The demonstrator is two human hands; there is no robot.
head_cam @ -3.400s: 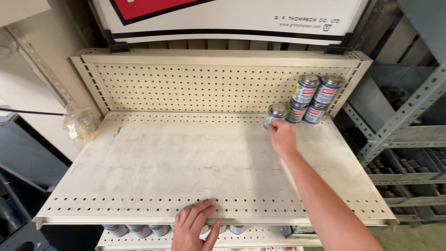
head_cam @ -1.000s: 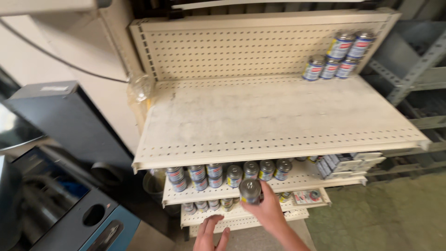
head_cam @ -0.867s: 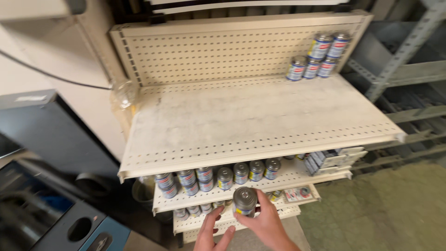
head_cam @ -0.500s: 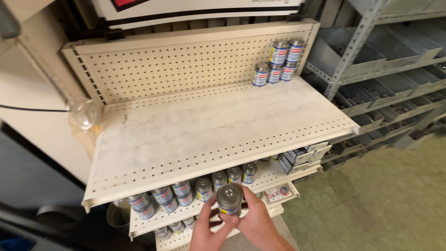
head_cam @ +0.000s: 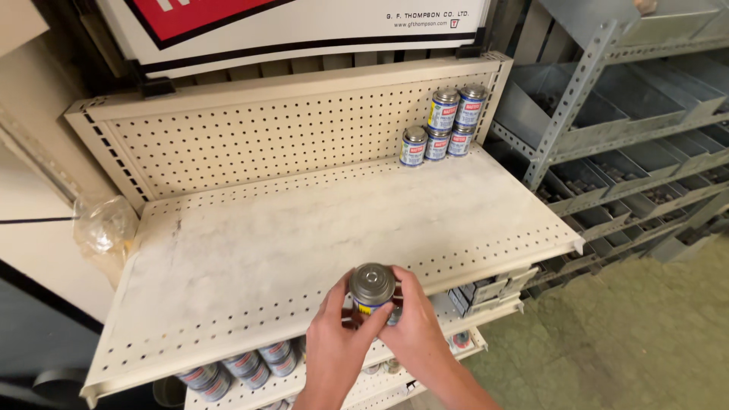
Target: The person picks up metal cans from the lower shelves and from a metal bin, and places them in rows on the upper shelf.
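Head view: both hands, left hand [head_cam: 334, 351] and right hand [head_cam: 414, 326], close fully around small grey-lidded metal can [head_cam: 371, 288] above white perforated shelf [head_cam: 228, 258] front edge; a loose grip could drop it.

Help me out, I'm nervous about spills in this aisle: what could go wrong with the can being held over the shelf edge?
Both the left hand and the right hand hold the small can just past the front lip of the shelf, so a slip would probably drop it to the lower shelves or floor. Also, the stacked cans in the back corner sit two tiers high, so a bump might topple them.
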